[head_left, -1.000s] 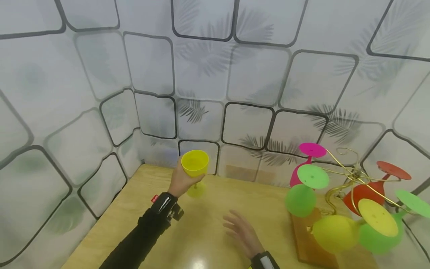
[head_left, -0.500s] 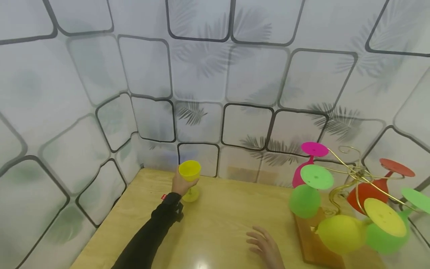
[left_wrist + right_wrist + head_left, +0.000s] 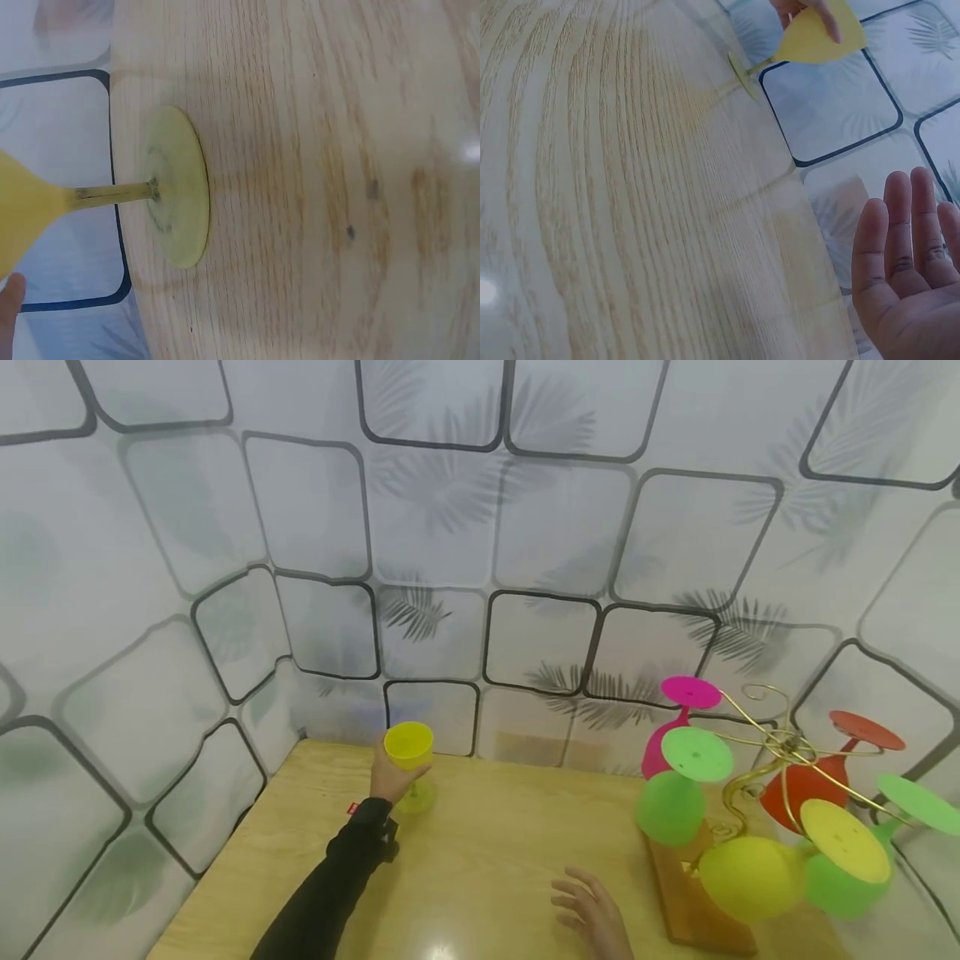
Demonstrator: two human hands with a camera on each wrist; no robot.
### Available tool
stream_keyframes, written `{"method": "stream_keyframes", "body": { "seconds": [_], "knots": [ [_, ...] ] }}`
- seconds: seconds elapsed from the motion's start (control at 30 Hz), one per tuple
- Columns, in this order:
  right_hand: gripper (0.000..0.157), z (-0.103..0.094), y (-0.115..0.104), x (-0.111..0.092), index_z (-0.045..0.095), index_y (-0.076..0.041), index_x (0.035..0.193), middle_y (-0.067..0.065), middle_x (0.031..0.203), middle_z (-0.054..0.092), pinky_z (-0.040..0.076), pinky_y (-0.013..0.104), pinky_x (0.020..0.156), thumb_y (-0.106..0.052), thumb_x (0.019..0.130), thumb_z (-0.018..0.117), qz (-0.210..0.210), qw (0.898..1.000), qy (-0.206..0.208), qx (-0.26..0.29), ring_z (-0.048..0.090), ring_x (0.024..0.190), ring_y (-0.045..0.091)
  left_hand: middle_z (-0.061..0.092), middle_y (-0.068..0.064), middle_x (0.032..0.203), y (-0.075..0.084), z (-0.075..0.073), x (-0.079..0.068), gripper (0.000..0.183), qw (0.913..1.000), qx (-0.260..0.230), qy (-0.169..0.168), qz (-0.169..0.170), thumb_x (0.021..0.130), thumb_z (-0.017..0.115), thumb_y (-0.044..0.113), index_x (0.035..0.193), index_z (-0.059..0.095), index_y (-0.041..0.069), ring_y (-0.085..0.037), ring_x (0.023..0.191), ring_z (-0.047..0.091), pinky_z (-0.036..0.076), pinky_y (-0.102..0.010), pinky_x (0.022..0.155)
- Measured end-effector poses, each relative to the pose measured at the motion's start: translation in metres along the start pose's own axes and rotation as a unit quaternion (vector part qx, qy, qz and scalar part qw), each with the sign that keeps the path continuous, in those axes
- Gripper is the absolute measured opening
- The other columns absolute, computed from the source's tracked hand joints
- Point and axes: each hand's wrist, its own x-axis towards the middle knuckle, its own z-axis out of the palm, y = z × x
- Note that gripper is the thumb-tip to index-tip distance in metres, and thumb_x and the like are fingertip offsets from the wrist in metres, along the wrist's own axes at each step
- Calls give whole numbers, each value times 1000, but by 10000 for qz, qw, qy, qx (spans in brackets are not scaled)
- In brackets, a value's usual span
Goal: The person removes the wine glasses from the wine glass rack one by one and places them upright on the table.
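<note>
My left hand grips the bowl of a yellow plastic wine goblet near the back left of the wooden table. Upright, the goblet has its round foot on or very close to the wood; I cannot tell if a sliver of gap remains. In the left wrist view the stem and foot show, with one fingertip at the edge. My right hand hovers over the front middle of the table, fingers extended and holding nothing. The right wrist view shows its palm and fingers.
A gold wire glass rack on a brown wooden base stands at the right. Several upside-down goblets hang on it, pink, green, red and yellow. A patterned curtain closes off the back and left. A small red tag lies near the left hand.
The left hand has lowered the yellow goblet toward the tabletop and then stayed nearly still. My right hand has moved to the right and slightly nearer the front edge.
</note>
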Motion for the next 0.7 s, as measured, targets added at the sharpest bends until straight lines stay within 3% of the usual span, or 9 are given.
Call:
{"method": "stream_keyframes", "body": {
  "seconds": [0.17,0.3,0.37,0.47,0.57,0.63,0.7],
  "knots": [
    [29,0,-6,-4,53,-35,116,-18,108,65,54,22,84,-20,103,33,-134,9997,175,-119,61,98,3,13,-30,152,1,-5,-2,125,9993,-375,-2,90,67,84,10,148,-11,8,-46,138,22,23,-58,114],
    [30,1,-10,-6,54,-35,115,-17,108,65,55,23,83,-17,103,33,-229,9985,385,-316,61,97,3,0,-24,155,15,-12,-11,122,9976,-131,335,597,65,84,11,149,-5,4,-43,143,8,16,-59,116],
    [30,3,-11,-6,56,-36,113,-17,106,66,55,24,82,-18,102,35,-188,9975,551,-410,62,95,3,4,-24,155,30,-16,-21,118,9933,191,433,1056,65,84,11,148,1,1,-42,143,10,16,-61,115],
    [24,7,-14,-5,57,-34,112,-15,103,67,55,26,82,-19,101,41,-111,9948,848,-547,63,94,5,16,-25,152,58,-16,-41,109,9762,695,328,2030,64,83,12,147,13,0,-43,141,16,19,-59,115],
    [21,12,-20,-4,56,-25,116,-11,103,67,55,28,83,-23,99,46,10,9919,1061,-698,63,93,8,29,-24,148,85,-12,-65,100,9465,1160,1,3012,62,84,14,143,28,-1,-42,137,26,25,-54,114],
    [26,15,-24,-3,54,-18,122,-7,106,67,54,30,84,-26,99,46,61,9904,1086,-851,63,94,10,35,-21,146,99,-7,-80,95,9296,1435,-425,3369,62,84,17,141,35,0,-40,134,34,32,-49,112],
    [33,18,-29,-3,51,-11,127,1,109,65,54,30,83,-27,99,46,45,9881,1116,-1057,62,94,11,38,-18,146,110,-2,-96,91,9183,1697,-1101,3404,64,83,21,141,36,3,-35,131,41,39,-47,107]
  ]
}}
